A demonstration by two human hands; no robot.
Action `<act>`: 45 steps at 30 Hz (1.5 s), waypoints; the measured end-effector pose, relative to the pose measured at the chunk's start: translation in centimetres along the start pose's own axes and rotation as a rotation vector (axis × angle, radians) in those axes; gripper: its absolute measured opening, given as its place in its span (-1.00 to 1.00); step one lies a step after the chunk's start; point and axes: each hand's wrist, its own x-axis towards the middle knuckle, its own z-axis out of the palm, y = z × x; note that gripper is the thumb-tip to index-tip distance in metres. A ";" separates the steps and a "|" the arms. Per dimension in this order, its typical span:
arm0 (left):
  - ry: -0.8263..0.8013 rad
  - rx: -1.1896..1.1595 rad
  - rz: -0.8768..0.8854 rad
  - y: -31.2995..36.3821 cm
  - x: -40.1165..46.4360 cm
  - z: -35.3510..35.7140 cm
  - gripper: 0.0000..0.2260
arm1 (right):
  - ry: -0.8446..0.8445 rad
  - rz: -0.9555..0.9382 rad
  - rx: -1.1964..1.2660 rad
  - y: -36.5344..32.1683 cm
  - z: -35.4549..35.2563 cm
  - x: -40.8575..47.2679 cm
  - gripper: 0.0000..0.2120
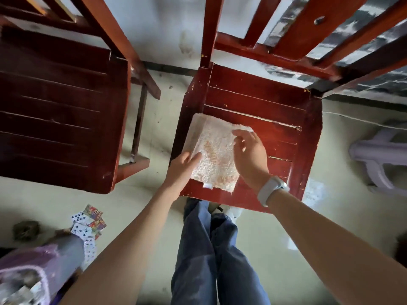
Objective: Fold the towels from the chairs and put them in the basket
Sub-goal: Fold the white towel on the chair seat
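A small white towel (214, 148) with an orange pattern lies folded on the seat of the right red wooden chair (284, 133), near its front left corner. My left hand (184, 167) lies with straight fingers on the towel's lower left edge. My right hand (248, 153) hovers over the towel's right edge, fingers relaxed and spread, and it holds nothing. A white band sits on that wrist. A purple woven basket (33, 269) shows at the bottom left of the view, partly cut off.
A second red wooden chair (59, 111) stands to the left with a bare seat. Playing cards (88, 225) lie scattered on the floor by the basket. A pale purple plastic stool (378, 155) stands at the right. My legs in blue trousers (211, 249) are below the chair.
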 end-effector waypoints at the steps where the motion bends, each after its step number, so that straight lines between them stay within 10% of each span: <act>1: 0.018 0.150 0.063 -0.2 0.1 0.2 -0.43 | 0.037 -0.034 -0.112 0.5 -0.2 0.7 -0.70; 7: 0.236 0.213 0.234 0.0 0.0 0.7 -0.65 | -0.257 -0.139 -0.509 2.2 -0.4 5.0 -0.62; 14: 0.323 0.157 0.217 -0.9 0.2 -0.2 -0.76 | -0.198 -0.286 -0.483 0.8 1.0 5.7 -0.75; 24: 0.460 0.652 0.430 0.2 0.7 -1.0 -0.58 | -0.122 -0.376 -0.447 0.3 2.1 6.9 -0.76; 29: 0.217 1.133 0.827 1.2 1.8 -1.2 -0.34 | 0.069 -0.360 -0.480 0.4 1.7 4.7 -0.67; 36: 0.028 1.391 0.661 1.7 5.5 -2.6 0.07 | -0.165 -0.526 -0.906 4.8 3.4 0.1 -0.43; 45: 0.051 1.437 0.592 1.9 5.6 -1.9 0.08 | -0.243 -0.500 -0.903 7.1 3.6 2.0 -0.35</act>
